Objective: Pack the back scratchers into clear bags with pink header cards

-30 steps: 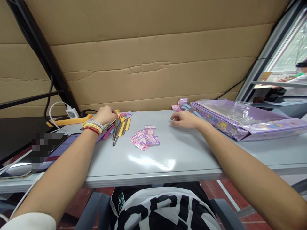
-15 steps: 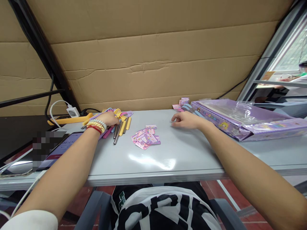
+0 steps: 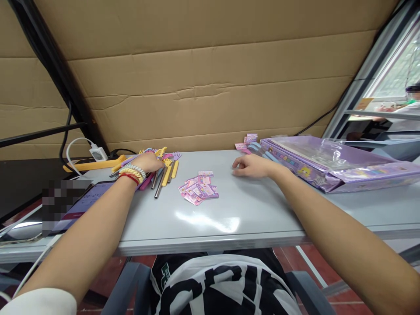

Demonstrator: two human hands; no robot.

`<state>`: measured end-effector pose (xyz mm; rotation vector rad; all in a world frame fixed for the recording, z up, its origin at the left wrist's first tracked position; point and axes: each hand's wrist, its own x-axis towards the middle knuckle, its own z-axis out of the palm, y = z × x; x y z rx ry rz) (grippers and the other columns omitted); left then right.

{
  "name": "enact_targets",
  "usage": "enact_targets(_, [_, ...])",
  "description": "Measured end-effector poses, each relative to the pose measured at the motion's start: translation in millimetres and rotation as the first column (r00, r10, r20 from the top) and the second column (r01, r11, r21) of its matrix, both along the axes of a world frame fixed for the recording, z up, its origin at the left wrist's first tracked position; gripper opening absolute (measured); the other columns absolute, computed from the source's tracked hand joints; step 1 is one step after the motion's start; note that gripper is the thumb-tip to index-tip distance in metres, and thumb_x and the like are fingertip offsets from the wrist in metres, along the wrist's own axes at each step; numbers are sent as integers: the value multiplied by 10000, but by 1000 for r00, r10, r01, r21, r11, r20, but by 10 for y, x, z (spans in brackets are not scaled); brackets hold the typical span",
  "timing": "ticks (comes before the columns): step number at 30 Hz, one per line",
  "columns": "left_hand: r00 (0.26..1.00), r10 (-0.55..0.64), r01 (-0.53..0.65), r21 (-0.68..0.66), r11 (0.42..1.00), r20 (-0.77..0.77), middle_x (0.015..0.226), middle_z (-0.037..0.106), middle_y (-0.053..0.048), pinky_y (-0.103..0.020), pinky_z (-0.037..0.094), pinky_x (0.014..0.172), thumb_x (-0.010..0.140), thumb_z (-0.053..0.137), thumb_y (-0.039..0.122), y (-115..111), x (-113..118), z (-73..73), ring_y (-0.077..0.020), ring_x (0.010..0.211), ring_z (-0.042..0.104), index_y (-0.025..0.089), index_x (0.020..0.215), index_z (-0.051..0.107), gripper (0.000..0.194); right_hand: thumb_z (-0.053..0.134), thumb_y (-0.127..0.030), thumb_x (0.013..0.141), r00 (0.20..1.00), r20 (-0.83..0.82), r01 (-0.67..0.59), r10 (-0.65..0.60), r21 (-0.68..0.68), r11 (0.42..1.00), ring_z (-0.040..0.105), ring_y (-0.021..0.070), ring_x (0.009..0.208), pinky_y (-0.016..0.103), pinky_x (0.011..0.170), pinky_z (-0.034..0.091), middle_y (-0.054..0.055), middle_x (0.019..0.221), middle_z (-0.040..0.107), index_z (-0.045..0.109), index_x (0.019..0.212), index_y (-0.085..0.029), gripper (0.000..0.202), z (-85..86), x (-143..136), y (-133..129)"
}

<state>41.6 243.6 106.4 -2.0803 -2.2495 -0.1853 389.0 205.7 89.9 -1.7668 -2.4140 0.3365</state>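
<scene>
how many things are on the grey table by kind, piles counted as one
Pile of hand-shaped sticks under the left hand: 1
Pile of pink cards: 1
Stack of small pink packs beyond the right hand: 1
Purple box: 1
Phone: 1
Total: 5

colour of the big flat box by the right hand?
Purple, with cartoon print along its side and clear plastic wrap on top: box, just beyond the right hand. Head view.

The left hand (image 3: 148, 162) rests on the hand-shaped sticks (image 3: 166, 168); the right hand (image 3: 251, 166) lies on the grey table (image 3: 249, 205).
</scene>
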Motion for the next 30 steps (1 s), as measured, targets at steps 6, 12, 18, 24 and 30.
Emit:
enact_targets(6, [990,-139,139,-5,990,4,735,667,-117,-312,412,607,753,394,499,-113,153,98,-274,752,632,185,626,599,396,580,-405,774,999,-30,-21,22,54,998,642,197,808,276,679,455,75,965,706,640,1070,-158,391,25,-21,-31])
enact_targets(12, [834,-507,517,12,856,219,559,540,-2,-267,339,517,722,456,376,-287,401,-29,-157,570,520,205,540,470,251,576,-342,783,992,-99,-65,78,130,989,627,181,739,268,647,441,62,858,701,618,1005,-167,286,28,-91,-86])
enact_targets(18, [623,-661,743,-54,667,418,471,448,32,-245,291,462,756,491,374,-580,770,-143,-100,461,395,191,549,449,280,603,-407,799,878,-334,-281,342,217,935,604,153,687,246,626,436,22,812,692,368,1367,-191,652,-20,-332,-219])
enact_targets(24, [489,-691,797,49,602,532,503,465,40,-223,301,464,800,521,473,-709,911,-195,-82,466,400,176,604,461,361,560,-478,826,850,-302,-416,432,121,901,597,145,676,240,619,418,36,775,694,596,1045,-174,377,-68,-500,-263])
enact_targets(30, [677,-542,481,258,838,498,699,637,-32,-256,414,576,857,410,413,-468,696,-99,-135,606,555,158,820,606,324,510,-536,848,942,-323,56,86,404,913,567,164,691,263,615,374,64,801,670,501,890,-185,354,-74,-240,-7])
